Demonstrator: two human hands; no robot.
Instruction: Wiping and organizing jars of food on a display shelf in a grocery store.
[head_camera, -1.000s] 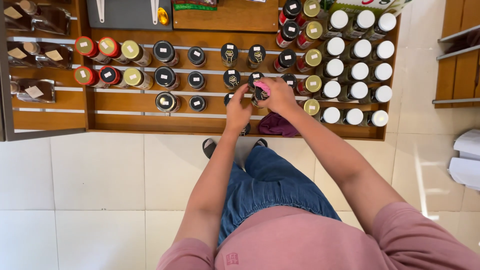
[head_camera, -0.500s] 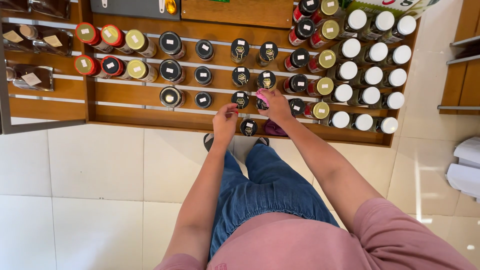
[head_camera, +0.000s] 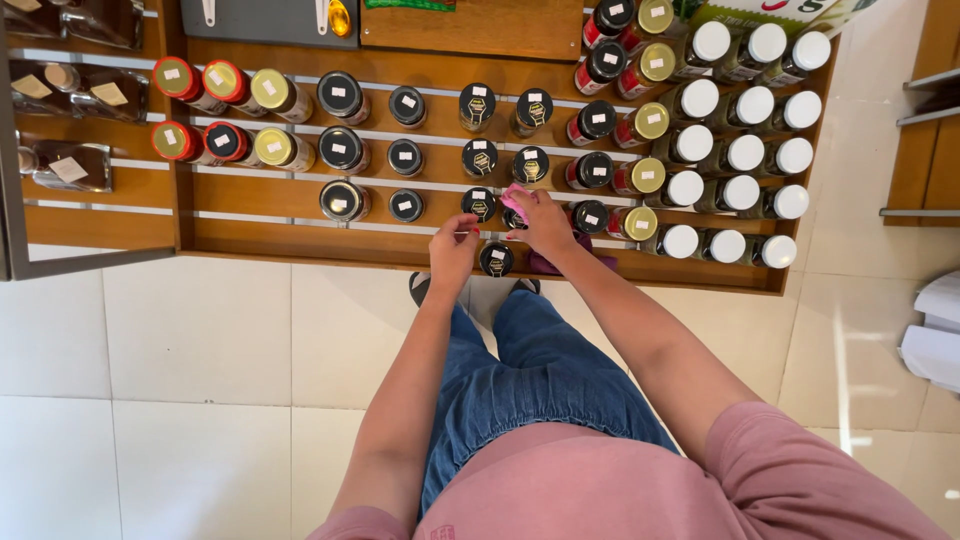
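Fingers (head_camera: 455, 232) of the left hand (head_camera: 452, 252) pinch a black-lidded jar (head_camera: 496, 259), steadying it; the right hand (head_camera: 540, 218) presses a pink cloth (head_camera: 516, 197) onto the shelf (head_camera: 280, 195) jars.

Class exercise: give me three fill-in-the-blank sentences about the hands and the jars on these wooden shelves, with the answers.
1. The right hand presses a ____ cloth onto a jar.
2. The jar beside the left hand has a ____ lid.
3. The jars at the far right have ____ lids.

Missing words: pink; black; white
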